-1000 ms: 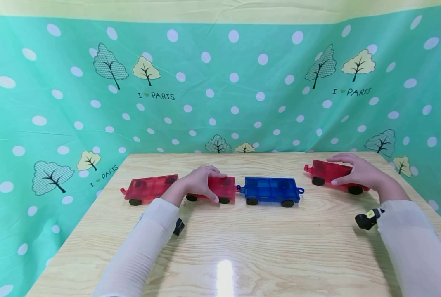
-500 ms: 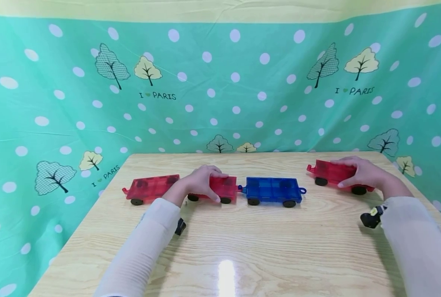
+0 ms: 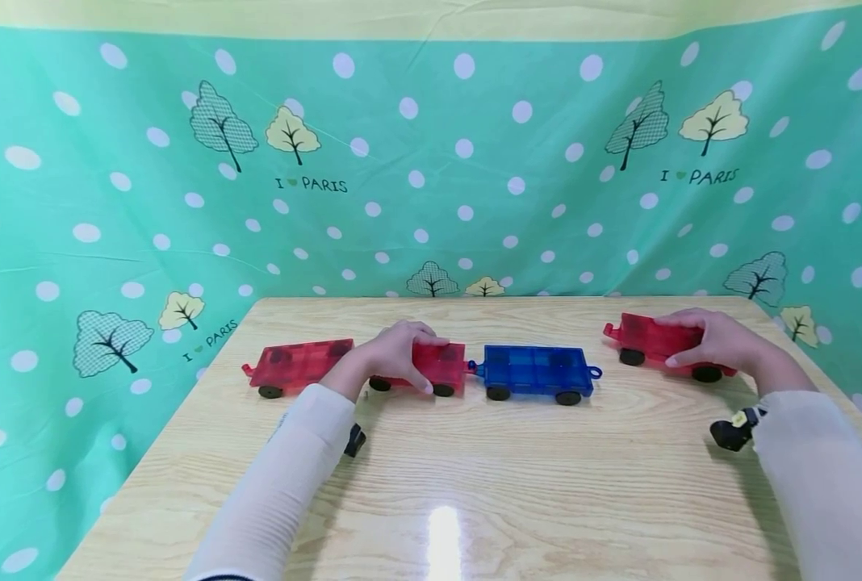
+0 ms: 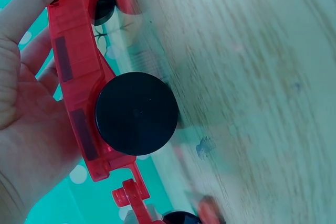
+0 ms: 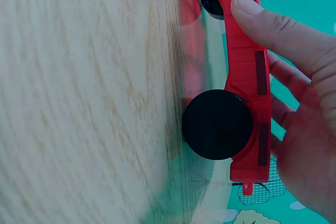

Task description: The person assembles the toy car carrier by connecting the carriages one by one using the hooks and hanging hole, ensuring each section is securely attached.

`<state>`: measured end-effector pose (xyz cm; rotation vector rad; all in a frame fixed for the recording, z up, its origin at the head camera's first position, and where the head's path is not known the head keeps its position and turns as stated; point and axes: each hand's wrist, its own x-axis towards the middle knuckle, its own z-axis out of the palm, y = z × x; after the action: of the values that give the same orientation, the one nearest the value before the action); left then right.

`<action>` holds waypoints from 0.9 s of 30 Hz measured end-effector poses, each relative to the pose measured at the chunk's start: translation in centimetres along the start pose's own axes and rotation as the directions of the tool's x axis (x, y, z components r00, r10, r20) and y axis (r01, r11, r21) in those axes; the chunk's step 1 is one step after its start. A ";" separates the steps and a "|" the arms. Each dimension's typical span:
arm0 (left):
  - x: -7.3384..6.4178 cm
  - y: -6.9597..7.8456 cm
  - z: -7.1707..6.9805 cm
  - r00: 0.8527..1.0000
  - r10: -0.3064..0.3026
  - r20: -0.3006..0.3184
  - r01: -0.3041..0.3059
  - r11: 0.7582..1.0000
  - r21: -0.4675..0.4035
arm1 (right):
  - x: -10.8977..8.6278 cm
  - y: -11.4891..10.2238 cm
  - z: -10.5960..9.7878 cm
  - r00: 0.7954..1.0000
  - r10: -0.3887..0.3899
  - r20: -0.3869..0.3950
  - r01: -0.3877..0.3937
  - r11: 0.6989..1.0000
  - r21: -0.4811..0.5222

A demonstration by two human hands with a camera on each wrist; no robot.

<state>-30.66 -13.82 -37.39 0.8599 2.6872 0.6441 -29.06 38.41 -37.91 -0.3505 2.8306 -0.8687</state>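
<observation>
In the head view my left hand grips a red toy train car at mid-table, thumb on its near side and fingers over the far side. A blue toy train car stands to its right, the two meeting at their couplings. Left of that hand is another red toy train car, its right end partly behind my wrist. At the far right my right hand holds a third red car, slightly angled and apart from the blue one. The right wrist view shows the thumb pressed on this car's side.
A light wood table carries all the cars, with a stretch of bare wood in front of them. Behind it hangs a green dotted cloth. Black wrist devices sit under the sleeves.
The head view has shifted slightly, so everything appears a little farther right. Both hands keep their grips, and the cars hold about the same places.
</observation>
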 end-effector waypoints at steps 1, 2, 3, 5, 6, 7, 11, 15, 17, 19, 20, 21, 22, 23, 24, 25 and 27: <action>0.0 0.0 0.0 1.000 0.001 0.001 -0.001 1.000 -0.001 | -0.1 0.0 0.0 1.000 0.003 0.000 -0.003 1.000 0.001; 0.0 0.0 0.0 1.000 0.001 0.001 -0.001 1.000 -0.002 | -0.2 0.0 0.0 1.000 0.001 -0.002 -0.001 1.000 0.000; 0.0 0.1 0.0 1.000 0.002 0.002 -0.002 1.000 -0.003 | -0.2 0.0 0.0 1.000 -0.003 -0.004 0.003 1.000 -0.005; 0.0 0.0 0.0 1.000 0.003 0.001 -0.003 1.000 -0.004 | -0.4 0.0 0.1 1.000 -0.008 -0.009 0.008 1.000 -0.013; 0.0 0.0 0.0 1.000 0.004 0.001 -0.004 1.000 -0.004 | -0.5 -0.1 0.1 1.000 -0.010 -0.010 0.009 1.000 -0.016; 0.1 0.0 0.0 1.000 0.005 0.000 -0.005 1.000 -0.004 | -0.5 -0.1 0.2 1.000 -0.013 -0.012 0.013 1.000 -0.020; 0.1 -0.1 0.0 1.000 0.006 0.001 -0.006 1.000 0.002 | -0.8 -0.2 0.4 1.000 -0.026 -0.018 0.025 0.999 -0.029; 0.2 -0.2 0.1 1.000 0.001 0.001 -0.001 1.000 0.008 | -1.0 -0.2 0.6 0.999 -0.041 -0.025 0.040 0.998 -0.049; 0.2 -0.2 0.1 1.000 -0.003 0.002 0.003 1.000 0.003 | -1.1 -0.3 0.7 0.999 -0.048 -0.026 0.047 0.997 -0.055; 0.1 -0.1 0.1 1.000 -0.009 0.003 0.009 1.000 -0.003 | -1.3 -0.4 0.8 0.998 -0.058 -0.025 0.056 0.997 -0.056; 0.1 -0.1 0.1 1.000 -0.013 0.005 0.013 1.000 -0.005 | -1.4 -0.4 0.8 0.998 -0.061 -0.024 0.059 0.997 -0.052; 0.1 -0.1 0.1 1.000 -0.016 0.005 0.016 1.000 -0.006 | -1.5 -0.5 0.8 0.998 -0.065 -0.024 0.064 0.997 -0.053; 0.1 0.0 0.1 1.000 -0.018 0.005 0.018 1.000 -0.006 | -1.5 -0.5 0.8 0.997 -0.069 -0.024 0.068 0.996 -0.055; 0.1 0.0 0.1 1.000 -0.021 0.005 0.021 1.000 -0.004 | -1.6 -0.6 0.9 0.997 -0.073 -0.024 0.072 0.996 -0.054; 0.1 -0.1 0.1 1.000 -0.022 0.005 0.022 1.000 -0.002 | -1.7 -0.6 0.9 0.997 -0.076 -0.024 0.075 0.996 -0.054; 0.1 -0.1 0.1 1.000 -0.022 0.005 0.022 1.000 0.000 | -1.8 -0.6 0.9 0.996 -0.081 -0.026 0.079 0.995 -0.056; 0.1 -0.1 0.1 1.000 -0.020 0.004 0.020 1.000 0.003 | -1.9 -0.7 0.9 0.995 -0.091 -0.027 0.089 0.994 -0.063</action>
<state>-30.76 -13.84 -37.53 0.8331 2.6903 0.6334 -26.94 37.85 -38.14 -0.4806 2.8945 -0.8103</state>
